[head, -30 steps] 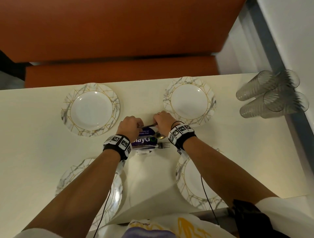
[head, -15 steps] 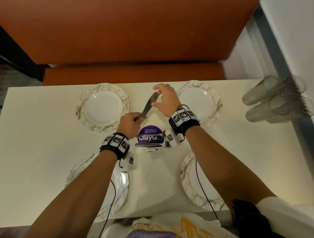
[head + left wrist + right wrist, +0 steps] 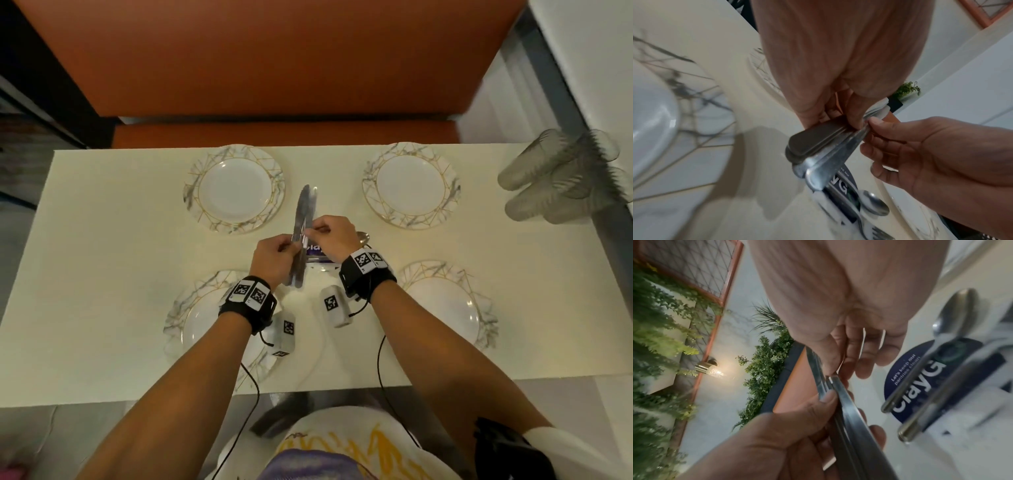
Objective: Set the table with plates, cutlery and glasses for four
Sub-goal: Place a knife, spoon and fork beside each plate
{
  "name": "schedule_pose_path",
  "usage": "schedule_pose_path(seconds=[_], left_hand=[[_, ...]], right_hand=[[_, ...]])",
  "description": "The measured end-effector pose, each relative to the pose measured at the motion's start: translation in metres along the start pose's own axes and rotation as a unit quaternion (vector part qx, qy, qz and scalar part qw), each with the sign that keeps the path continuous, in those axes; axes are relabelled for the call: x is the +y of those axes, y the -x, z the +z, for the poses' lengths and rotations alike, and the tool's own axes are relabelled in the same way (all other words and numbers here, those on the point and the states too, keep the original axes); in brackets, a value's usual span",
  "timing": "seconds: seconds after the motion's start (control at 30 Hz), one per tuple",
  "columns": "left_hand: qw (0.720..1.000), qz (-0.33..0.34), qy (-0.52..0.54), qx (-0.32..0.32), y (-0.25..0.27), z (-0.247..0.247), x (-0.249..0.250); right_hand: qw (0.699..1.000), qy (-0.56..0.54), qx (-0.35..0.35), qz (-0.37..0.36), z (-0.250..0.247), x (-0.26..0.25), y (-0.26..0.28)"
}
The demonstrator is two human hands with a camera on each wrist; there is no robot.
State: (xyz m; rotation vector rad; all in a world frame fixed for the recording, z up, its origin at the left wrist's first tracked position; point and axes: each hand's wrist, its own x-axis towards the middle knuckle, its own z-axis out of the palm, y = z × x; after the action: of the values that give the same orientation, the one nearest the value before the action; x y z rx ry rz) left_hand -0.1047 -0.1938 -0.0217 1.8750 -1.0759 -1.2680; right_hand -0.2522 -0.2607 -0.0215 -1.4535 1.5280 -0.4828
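Several steel knives (image 3: pixel 304 209) are bundled together above the middle of the cream table (image 3: pixel 102 257), blades pointing away from me. My left hand (image 3: pixel 289 245) grips their handles (image 3: pixel 818 146). My right hand (image 3: pixel 313 231) pinches one knife (image 3: pixel 840 394) of the bundle just beyond the left thumb. Four marbled plates stand at the far left (image 3: pixel 234 188), far right (image 3: pixel 411 185), near left (image 3: pixel 186 329) and near right (image 3: pixel 455 308). A spoon (image 3: pixel 363 236) and more cutlery (image 3: pixel 937 394) lie on a purple sign (image 3: pixel 906 369) under my hands. Clear glasses (image 3: pixel 561 174) stand grouped at the table's right edge.
An orange bench seat (image 3: pixel 274 133) and backrest run along the far side of the table. A fork (image 3: pixel 877 232) lies beside the spoon (image 3: pixel 873 204) on the sign. A grey floor strip and white wall lie to the right of the glasses.
My hands rose from the cutlery on the sign. The left hand first lifted the knives slanted right; now the bundle points straight away and the right hand has slid back to pinch near the handles.
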Motion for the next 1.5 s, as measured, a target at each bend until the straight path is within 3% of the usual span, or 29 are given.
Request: schedule_pose_path(seconds=[0.17, 0.27, 0.57, 1.17, 1.23, 1.33, 1.5], left_hand=[[0.997, -0.04, 0.059, 0.022, 0.036, -0.013, -0.028], [0.987, -0.08, 0.14, 0.006, 0.052, -0.023, -0.049], [0.986, -0.096, 0.137, 0.006, 0.089, -0.04, -0.091], [0.984, -0.096, 0.148, 0.013, 0.093, -0.057, -0.093], [0.985, -0.092, 0.146, 0.011, 0.093, -0.057, -0.094], [0.984, -0.097, 0.149, 0.009, 0.091, -0.056, -0.096], [0.985, -0.095, 0.146, 0.011, 0.092, -0.055, -0.096]], right_hand=[[0.996, -0.076, -0.03, 0.03, 0.016, 0.01, 0.043], [0.997, -0.053, -0.044, 0.045, 0.03, 0.026, 0.065], [0.991, 0.103, -0.025, 0.076, 0.08, 0.062, 0.118], [0.982, 0.135, 0.024, 0.132, 0.088, 0.074, 0.123], [0.982, 0.146, 0.028, 0.118, 0.085, 0.076, 0.126], [0.981, 0.19, 0.038, 0.032, 0.084, 0.082, 0.132], [0.946, 0.318, -0.013, -0.061, 0.083, 0.094, 0.143]])
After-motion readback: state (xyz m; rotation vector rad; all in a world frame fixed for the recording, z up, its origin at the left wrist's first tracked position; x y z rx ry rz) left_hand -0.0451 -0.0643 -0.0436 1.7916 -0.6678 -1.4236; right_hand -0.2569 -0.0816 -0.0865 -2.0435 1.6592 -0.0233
